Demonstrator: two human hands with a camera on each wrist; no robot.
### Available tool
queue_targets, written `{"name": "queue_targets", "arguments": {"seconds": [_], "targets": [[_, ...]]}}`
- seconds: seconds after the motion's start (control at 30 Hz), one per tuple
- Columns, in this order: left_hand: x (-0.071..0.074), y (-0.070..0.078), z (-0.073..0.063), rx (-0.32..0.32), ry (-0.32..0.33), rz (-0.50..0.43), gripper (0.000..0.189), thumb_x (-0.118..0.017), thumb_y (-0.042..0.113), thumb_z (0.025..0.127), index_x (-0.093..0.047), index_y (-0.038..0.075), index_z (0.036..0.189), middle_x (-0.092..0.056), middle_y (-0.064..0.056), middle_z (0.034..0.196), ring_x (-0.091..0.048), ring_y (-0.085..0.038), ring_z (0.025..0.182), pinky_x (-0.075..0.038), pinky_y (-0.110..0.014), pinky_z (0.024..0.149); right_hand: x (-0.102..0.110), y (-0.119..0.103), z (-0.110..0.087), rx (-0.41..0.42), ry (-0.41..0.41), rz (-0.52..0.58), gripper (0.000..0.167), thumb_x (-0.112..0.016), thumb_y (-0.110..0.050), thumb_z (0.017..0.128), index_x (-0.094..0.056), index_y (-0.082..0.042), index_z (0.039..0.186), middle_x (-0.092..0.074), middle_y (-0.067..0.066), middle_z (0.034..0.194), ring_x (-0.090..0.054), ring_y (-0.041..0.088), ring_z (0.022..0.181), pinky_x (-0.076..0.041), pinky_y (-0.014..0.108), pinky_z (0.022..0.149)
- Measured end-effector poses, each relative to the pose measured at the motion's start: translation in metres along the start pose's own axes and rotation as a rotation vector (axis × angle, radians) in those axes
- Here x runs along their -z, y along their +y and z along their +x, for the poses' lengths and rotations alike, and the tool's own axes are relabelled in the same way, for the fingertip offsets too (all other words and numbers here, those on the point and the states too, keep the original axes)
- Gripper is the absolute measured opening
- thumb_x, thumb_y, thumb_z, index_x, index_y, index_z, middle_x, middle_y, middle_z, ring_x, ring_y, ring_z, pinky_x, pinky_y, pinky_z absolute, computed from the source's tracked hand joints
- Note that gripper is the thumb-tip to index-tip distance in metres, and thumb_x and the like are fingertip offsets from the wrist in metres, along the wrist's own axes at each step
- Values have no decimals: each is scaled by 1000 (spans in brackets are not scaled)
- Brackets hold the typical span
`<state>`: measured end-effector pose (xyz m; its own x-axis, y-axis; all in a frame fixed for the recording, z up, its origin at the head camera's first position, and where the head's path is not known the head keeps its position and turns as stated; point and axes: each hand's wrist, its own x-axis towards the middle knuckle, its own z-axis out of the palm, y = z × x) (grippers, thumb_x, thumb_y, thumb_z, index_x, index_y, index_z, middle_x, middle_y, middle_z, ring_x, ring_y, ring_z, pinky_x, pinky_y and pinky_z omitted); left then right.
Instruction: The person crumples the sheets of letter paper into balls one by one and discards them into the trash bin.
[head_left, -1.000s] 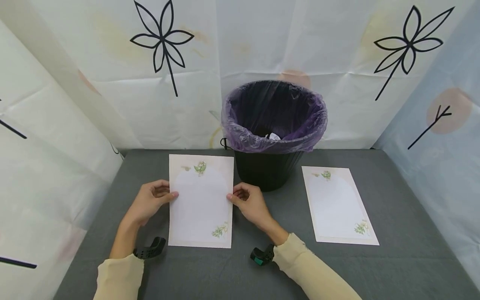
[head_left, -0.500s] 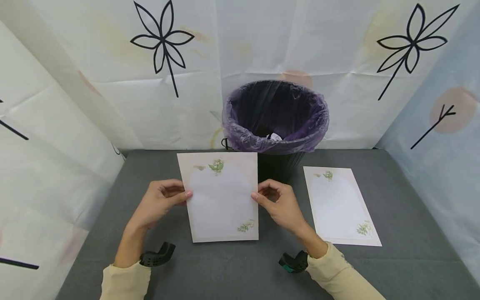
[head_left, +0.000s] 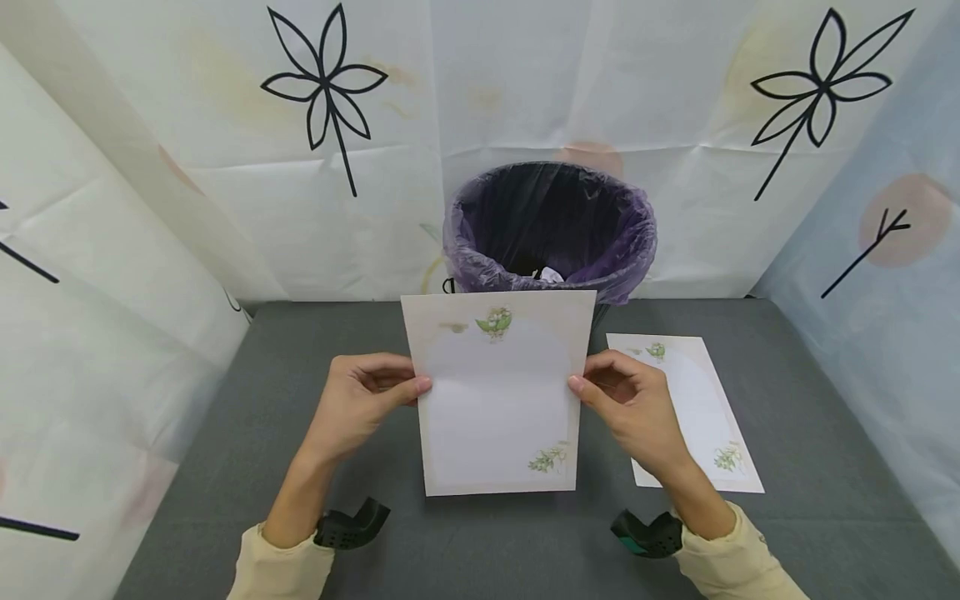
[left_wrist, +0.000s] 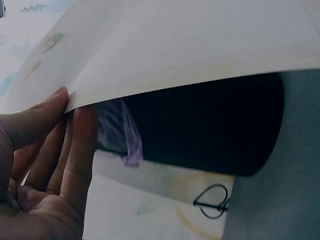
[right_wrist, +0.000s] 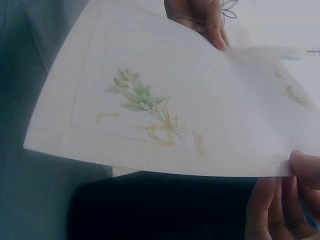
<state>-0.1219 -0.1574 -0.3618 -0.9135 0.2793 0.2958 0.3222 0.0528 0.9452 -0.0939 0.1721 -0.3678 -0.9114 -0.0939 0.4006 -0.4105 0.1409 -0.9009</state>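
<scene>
A sheet of decorated paper point(head_left: 498, 400), pale with green leaf sprigs at the top and lower right, is held up off the table between both hands. My left hand point(head_left: 367, 404) pinches its left edge, thumb in front and fingers behind. On the opposite edge my right hand point(head_left: 633, 408) pinches it the same way. In the left wrist view the left thumb and fingers point(left_wrist: 82, 130) grip the sheet's edge. The right wrist view shows the sheet bowing slightly between the two grips, its sprig point(right_wrist: 142, 97) facing the camera.
Behind the sheet stands a black bin with a purple liner point(head_left: 637, 242), white crumpled scraps point(head_left: 550, 275) inside. A second matching sheet point(head_left: 693, 408) lies on the grey tabletop point(head_left: 817, 467) at the right, partly behind the right hand. Printed cloth walls point(head_left: 517, 92) enclose the back and sides.
Both hands have lifted the sheet from the table and moved it right and closer to the camera. It now overlaps the bin's lower front. The second sheet has not moved.
</scene>
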Motion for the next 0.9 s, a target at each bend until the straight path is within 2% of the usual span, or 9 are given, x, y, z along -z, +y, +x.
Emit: {"name": "queue_targets", "arguments": {"seconds": [0.23, 0.4, 0.67, 0.9], "targets": [[-21, 9, 6, -41, 19, -9, 14, -78, -7, 85, -76, -7, 99, -75, -13, 88, -73, -20, 71, -61, -42, 67, 22, -6, -3, -19, -14, -15, 19, -67, 17, 89, -67, 10, 106, -68, 7, 98, -67, 13, 85, -59, 28, 67], [-31, 13, 10, -48, 25, -28, 14, -78, -7, 85, -76, -6, 99, -76, -13, 88, -73, -20, 71, -61, -40, 68, 30, -9, -2, -16, 11, 23, 14, -67, 18, 88, -67, 11, 100, -68, 7, 93, -66, 14, 79, -58, 25, 65], [-38, 13, 13, -29, 11, -27, 13, -79, -5, 85, -76, -5, 98, -75, -14, 89, -73, -22, 73, -61, -38, 70, 33, -11, 0, 2, 99, 163, 12, -64, 22, 88, -64, 18, 99, -69, 10, 90, -67, 15, 76, -57, 24, 65], [-40, 16, 14, -50, 14, 10, 12, -79, -4, 85, -76, -5, 96, -74, -15, 88, -71, -21, 70, -61, -36, 68, 37, -15, 3, -4, 78, 206, 16, -63, 23, 88, -63, 19, 103, -71, 13, 93, -69, 18, 79, -59, 28, 66]]}}
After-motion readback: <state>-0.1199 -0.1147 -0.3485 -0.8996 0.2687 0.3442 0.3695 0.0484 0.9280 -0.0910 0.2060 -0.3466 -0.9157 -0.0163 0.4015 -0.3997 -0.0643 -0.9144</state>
